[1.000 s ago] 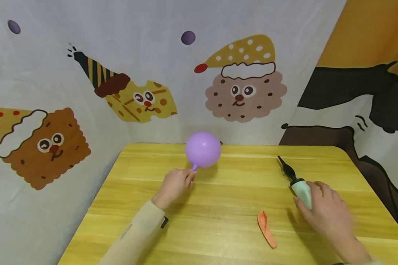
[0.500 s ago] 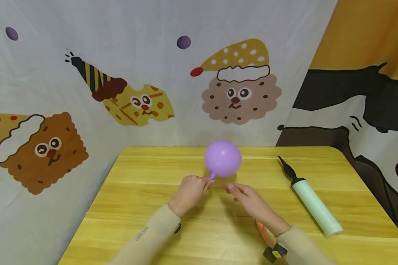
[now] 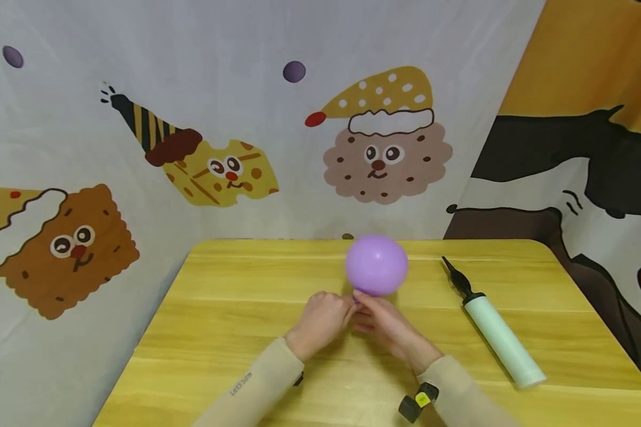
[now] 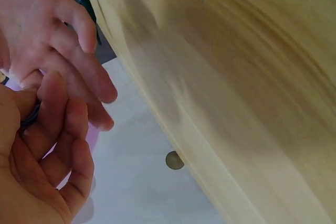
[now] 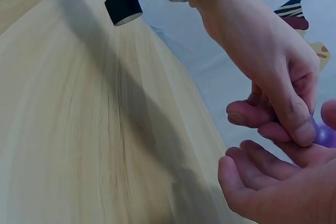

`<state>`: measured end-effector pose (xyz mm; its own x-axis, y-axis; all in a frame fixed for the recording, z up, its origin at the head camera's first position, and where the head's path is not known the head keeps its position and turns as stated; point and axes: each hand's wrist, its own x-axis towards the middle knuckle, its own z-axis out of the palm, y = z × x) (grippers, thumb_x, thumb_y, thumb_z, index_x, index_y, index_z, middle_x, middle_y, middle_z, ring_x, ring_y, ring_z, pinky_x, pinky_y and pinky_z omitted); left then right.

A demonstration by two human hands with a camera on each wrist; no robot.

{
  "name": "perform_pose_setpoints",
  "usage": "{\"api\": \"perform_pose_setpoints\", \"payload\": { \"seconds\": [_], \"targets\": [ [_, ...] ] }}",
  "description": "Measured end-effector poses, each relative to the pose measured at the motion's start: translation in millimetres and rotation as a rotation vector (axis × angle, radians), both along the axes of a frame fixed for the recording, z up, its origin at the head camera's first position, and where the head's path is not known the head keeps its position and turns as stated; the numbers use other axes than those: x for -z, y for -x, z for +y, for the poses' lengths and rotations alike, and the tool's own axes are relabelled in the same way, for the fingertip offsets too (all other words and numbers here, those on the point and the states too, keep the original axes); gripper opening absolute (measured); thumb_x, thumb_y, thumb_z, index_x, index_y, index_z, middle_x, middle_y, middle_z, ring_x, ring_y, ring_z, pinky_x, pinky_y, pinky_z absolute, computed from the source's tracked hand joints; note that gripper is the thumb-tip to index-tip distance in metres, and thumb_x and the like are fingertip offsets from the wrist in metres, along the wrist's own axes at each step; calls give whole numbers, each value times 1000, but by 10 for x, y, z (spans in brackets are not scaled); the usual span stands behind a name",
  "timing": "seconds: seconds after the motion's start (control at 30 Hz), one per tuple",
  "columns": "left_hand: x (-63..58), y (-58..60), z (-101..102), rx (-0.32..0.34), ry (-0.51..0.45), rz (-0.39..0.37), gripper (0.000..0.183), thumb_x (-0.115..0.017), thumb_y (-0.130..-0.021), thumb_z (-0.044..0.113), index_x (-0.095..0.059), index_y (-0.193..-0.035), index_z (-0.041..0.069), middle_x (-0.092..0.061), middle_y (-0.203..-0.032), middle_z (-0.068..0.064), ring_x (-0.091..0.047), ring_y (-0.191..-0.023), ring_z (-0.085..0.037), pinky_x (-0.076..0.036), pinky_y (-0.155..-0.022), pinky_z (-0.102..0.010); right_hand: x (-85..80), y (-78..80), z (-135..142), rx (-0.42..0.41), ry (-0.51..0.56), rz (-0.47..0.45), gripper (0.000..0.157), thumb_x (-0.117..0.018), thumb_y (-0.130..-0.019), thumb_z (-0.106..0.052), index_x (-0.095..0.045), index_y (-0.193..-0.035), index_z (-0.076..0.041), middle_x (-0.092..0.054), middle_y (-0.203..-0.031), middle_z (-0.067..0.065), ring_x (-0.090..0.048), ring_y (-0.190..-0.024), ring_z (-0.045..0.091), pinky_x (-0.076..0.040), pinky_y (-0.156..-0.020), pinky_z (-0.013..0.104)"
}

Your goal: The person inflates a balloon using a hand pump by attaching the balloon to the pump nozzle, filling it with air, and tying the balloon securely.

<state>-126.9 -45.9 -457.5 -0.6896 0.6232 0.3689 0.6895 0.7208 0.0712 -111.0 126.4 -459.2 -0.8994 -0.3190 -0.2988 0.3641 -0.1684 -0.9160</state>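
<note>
A round, inflated purple balloon [image 3: 376, 265] is over the far middle of the table, its neck pointing down toward me. My left hand [image 3: 323, 323] pinches that neck between thumb and curled fingers. Up against it from the right comes my right hand [image 3: 387, 326], its thumb by the neck and its other fingers loosely extended. In the right wrist view, purple shows in the gap between the thumb and index finger of my right hand [image 5: 283, 182]. The fingers overlap and hide most of the neck.
A balloon hand pump [image 3: 504, 341] with a pale green barrel and black nozzle lies on the right of the wooden table [image 3: 208, 296]. Behind the table hangs a white cloth [image 3: 235, 71] printed with cartoon biscuits. My right forearm covers the orange balloon's place.
My right hand has let go of the pump and moved left to the purple balloon's neck. My left hand has carried the balloon right and nearer. The pump stays lying on the table.
</note>
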Motion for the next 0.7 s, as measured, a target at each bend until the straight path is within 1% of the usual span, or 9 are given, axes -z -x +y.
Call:
{"api": "perform_pose_setpoints", "payload": {
  "seconds": [0.1, 0.17, 0.23, 0.33, 0.43, 0.5, 0.6, 0.7],
  "targets": [
    [22, -23, 10, 7, -46, -23, 27, -63, -106, 27, -67, -82, 14, -53, -59, 7, -48, -51, -6, -43, -48, -25, 22, 1, -7, 35, 35, 20, 44, -55, -108, -33, -62, -128, 7, -74, -110, 4, -69, -103, 16, -52, -100, 43],
    [35, -42, 10, 14, -87, -49, 27, -61, -107, 27, -67, -84, 13, -52, -58, 7, -47, -51, -6, -43, -47, -24, 23, 9, -2, 68, 60, 36, 46, -54, -110, -29, -61, -132, 11, -73, -118, 9, -70, -104, 17, -52, -100, 42],
    [44, -57, 1, 20, -127, -79, 28, -59, -108, 27, -65, -84, 14, -52, -59, 7, -46, -52, -5, -42, -48, -24, 7, 20, 11, 111, 83, 45, 45, -54, -110, -28, -62, -130, 11, -72, -124, 13, -70, -107, 17, -52, -100, 41],
    [56, -64, -38, 29, -175, -92, 28, -58, -108, 25, -62, -82, 16, -52, -60, 8, -47, -54, -5, -43, -49, -23, -38, 55, 61, 142, 138, 29, 40, -53, -110, -29, -66, -127, 5, -69, -130, 15, -69, -114, 20, -50, -103, 40],
    [61, -64, -101, 38, -207, -91, 28, -60, -107, 23, -58, -79, 18, -48, -59, 11, -44, -53, -4, -39, -48, -20, -101, 99, 133, 161, 211, 2, 36, -50, -111, -32, -69, -121, -4, -73, -125, 10, -69, -116, 20, -48, -107, 39],
    [61, -71, -149, 42, -218, -85, 30, -63, -105, 22, -55, -77, 19, -43, -58, 12, -40, -51, -4, -35, -46, -18, -140, 130, 184, 179, 278, -20, 34, -48, -111, -34, -70, -115, -8, -75, -118, 7, -70, -115, 20, -48, -108, 39],
    [47, -100, -210, 53, -219, -80, 31, -65, -104, 21, -53, -76, 20, -37, -57, 14, -36, -50, -2, -31, -45, -16, -200, 165, 246, 227, 402, -78, 35, -46, -112, -34, -70, -108, -10, -78, -109, 7, -72, -111, 20, -52, -105, 38],
    [34, -143, -224, 80, -232, -96, 30, -62, -105, 22, -53, -77, 19, -34, -58, 14, -33, -50, 0, -28, -44, -15, -232, 172, 268, 288, 506, -121, 35, -44, -112, -33, -70, -103, -10, -78, -100, 6, -74, -104, 20, -56, -99, 36]
  ]
}}
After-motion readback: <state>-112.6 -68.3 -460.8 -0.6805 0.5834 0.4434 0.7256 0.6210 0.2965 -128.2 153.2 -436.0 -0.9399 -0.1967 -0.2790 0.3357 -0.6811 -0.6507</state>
